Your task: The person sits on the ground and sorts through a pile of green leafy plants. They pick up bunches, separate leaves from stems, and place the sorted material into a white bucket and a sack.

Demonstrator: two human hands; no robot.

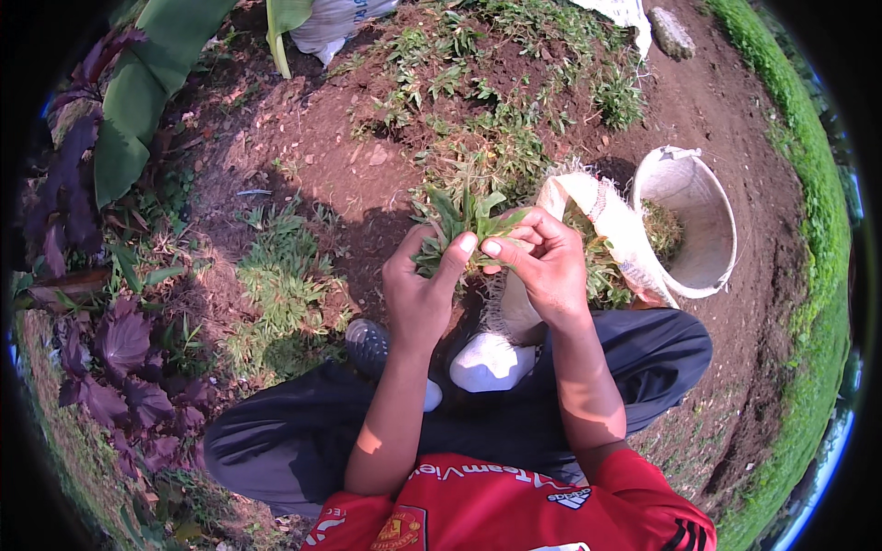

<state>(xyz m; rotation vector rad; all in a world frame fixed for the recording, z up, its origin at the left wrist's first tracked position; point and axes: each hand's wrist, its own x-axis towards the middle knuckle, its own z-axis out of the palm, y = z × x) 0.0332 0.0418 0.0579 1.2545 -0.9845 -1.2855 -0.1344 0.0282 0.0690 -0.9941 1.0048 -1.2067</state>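
Between my two hands is a leafy green seedling (459, 213), held up in front of my knees. My left hand (421, 283) closes round its left side, thumb pressed against the leaves. Thumb and fingers of my right hand (549, 262) pinch the plant from the other side, and the thumb tips almost meet. Dark roots (494, 308) seem to hang below the hands. Just beyond my right hand lies an open whitish woven sack (602, 207), with more green plants (602, 275) at its mouth.
A white bucket (703, 239) lies tipped at the right with plant matter inside. Loose plants (285, 294) cover soil at the left, and a larger heap (514, 73) lies ahead. Purple-leaved plants (124, 344) edge the left; a stone (672, 34) sits far right.
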